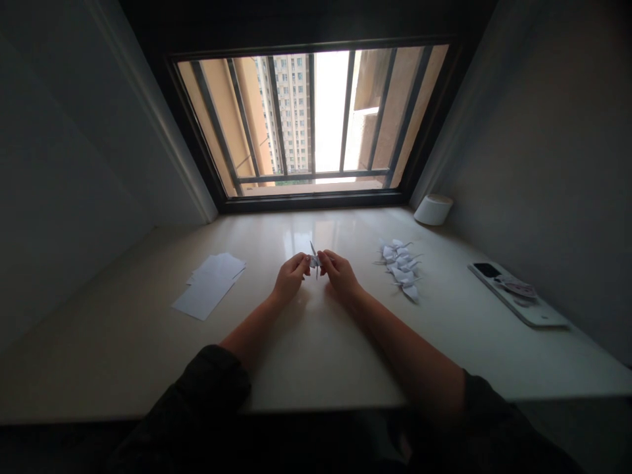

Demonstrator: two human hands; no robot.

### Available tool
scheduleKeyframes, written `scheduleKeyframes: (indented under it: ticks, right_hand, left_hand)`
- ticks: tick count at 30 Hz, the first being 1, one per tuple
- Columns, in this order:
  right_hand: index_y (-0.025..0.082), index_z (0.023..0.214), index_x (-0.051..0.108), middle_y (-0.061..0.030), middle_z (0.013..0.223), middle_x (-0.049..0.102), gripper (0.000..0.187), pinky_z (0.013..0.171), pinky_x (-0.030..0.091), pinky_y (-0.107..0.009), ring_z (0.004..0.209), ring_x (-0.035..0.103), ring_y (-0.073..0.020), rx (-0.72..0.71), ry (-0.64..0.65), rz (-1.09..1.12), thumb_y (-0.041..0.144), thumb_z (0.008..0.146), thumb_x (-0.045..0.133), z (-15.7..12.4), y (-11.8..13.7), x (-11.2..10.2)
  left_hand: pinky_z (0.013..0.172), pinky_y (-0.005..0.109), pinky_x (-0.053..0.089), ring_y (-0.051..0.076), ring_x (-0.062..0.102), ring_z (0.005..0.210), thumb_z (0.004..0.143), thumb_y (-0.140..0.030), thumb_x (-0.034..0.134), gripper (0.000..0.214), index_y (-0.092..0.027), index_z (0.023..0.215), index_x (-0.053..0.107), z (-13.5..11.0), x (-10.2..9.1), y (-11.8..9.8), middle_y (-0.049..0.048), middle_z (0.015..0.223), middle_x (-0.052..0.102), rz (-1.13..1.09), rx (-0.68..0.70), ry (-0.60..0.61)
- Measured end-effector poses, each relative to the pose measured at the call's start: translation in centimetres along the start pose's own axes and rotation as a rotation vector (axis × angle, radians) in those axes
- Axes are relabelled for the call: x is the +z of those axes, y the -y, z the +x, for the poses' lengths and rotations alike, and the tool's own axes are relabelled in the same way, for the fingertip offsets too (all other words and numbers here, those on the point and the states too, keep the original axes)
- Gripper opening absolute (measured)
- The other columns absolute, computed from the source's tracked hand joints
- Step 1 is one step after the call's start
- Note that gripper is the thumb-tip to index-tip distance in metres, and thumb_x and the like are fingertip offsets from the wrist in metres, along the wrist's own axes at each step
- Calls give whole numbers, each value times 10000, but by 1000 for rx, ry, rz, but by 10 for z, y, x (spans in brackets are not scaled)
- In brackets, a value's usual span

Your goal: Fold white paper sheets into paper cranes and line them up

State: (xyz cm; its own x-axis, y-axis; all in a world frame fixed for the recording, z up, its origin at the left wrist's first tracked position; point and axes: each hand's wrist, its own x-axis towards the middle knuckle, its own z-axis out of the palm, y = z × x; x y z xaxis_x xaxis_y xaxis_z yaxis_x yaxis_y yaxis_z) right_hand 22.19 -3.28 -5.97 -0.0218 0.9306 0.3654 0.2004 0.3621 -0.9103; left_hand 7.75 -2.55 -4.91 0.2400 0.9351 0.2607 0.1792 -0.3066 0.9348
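Observation:
My left hand point(290, 276) and my right hand point(338, 271) meet over the middle of the pale desk point(316, 342). Both pinch a small folded white paper piece point(314, 258) between their fingertips, with a thin point of it sticking up. Each hand's fingers are closed on the paper. Both forearms are bare, with dark sleeves pushed up near the desk's front edge.
A loose stack of white paper sheets point(210, 285) lies to the left. Several finished folded paper pieces point(402, 266) are heaped to the right. A phone point(516, 299) lies at far right, a small white round container point(433, 209) by the barred window point(311, 118).

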Motion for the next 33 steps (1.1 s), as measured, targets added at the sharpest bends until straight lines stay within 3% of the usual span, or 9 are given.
scheduleKeyframes:
  ticks: [9, 33]
  right_hand:
    - [199, 643, 502, 18, 571, 474, 428, 585, 416, -270, 553, 465, -124, 56, 46, 298, 588, 812, 439, 1, 9, 1]
    - [200, 654, 524, 16, 586, 477, 429, 599, 448, -282, 568, 484, -126, 101, 13, 431, 600, 797, 463, -2, 13, 3]
  left_hand:
    - [540, 237, 362, 105, 450, 572, 793, -422, 525, 291, -167, 653, 529, 3, -2, 0, -8, 610, 477, -297, -64, 45]
    - [549, 240, 359, 96, 417, 552, 768, -456, 549, 320, -179, 636, 458, -1, 3, -7, -22, 597, 447, -463, -110, 19]
